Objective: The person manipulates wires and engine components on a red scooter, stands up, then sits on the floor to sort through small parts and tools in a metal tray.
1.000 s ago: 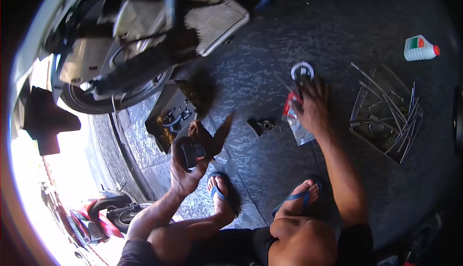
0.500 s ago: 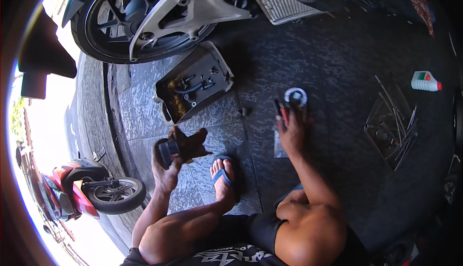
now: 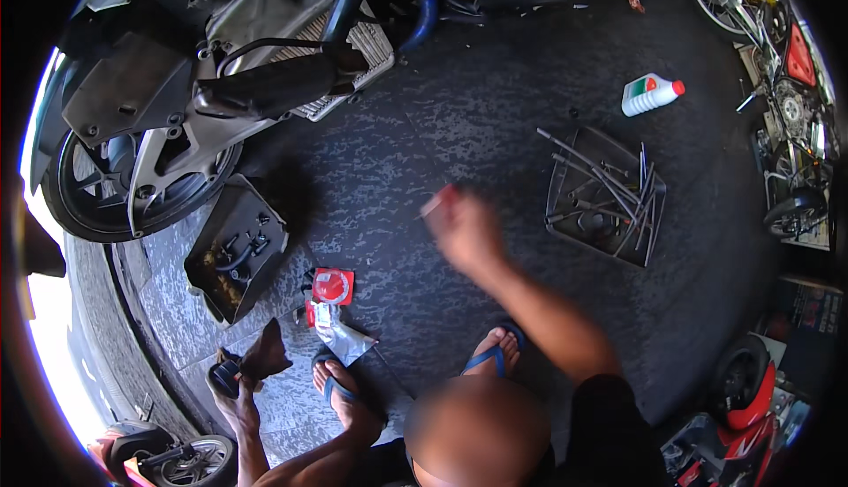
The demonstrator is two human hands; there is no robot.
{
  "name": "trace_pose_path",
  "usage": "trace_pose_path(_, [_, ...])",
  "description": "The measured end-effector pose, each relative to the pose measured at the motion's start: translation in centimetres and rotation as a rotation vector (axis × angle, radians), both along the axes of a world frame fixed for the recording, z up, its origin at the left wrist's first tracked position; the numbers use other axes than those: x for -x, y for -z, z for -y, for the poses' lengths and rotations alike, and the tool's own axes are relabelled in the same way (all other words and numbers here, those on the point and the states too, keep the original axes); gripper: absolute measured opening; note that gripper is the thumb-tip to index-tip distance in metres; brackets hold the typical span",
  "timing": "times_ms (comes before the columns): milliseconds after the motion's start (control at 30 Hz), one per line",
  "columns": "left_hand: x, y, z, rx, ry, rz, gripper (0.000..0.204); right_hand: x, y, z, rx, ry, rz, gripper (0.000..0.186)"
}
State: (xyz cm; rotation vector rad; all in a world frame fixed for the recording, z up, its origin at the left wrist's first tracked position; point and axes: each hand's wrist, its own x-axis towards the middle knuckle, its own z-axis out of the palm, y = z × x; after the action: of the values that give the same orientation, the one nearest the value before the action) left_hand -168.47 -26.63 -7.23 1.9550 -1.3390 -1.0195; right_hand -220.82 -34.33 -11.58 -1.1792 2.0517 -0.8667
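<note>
In my left hand (image 3: 237, 406) is a black cylindrical part (image 3: 226, 376), gripped together with a crumpled brown rag (image 3: 268, 353). My right hand (image 3: 470, 229) is smeared by motion over the dark floor, and a small red object (image 3: 448, 199) shows at its fingertips. What that object is cannot be made out. On the floor between my hands lie a red square packet (image 3: 333, 286) and a clear plastic bag (image 3: 349, 340). Beyond my left hand, a tray (image 3: 196, 262) holds bolts and a short hose.
Upper left stands a partly stripped motorcycle (image 3: 163, 156). A second tray (image 3: 565, 231) with several long metal rods lies to the right, with a white red-capped bottle (image 3: 652, 96) behind it. More motorcycles (image 3: 791, 116) line the right side. My sandalled feet (image 3: 499, 354) rest on the floor.
The view has swung right. My right hand has left the packet area and moved out over the floor to the right. My left hand still holds the black part and rag.
</note>
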Motion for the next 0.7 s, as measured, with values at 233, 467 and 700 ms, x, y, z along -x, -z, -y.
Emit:
trace_pose_path(233, [-3.4,6.2,-2.6,-0.175,-0.232,0.257,0.061,32.6,5.9,6.6,-0.358,0.097,-0.826,0.043])
trace_pose_path(467, [-3.5,7.1,-2.0,-0.318,-0.007,0.758,0.072,36.0,13.8,8.1,-0.434,-0.041,-0.996,0.033])
trace_pose_path(700, [5.1,5.4,0.1,-0.035,0.266,0.771,0.055,23.0,4.8,8.2,-0.515,-0.045,-0.804,0.049])
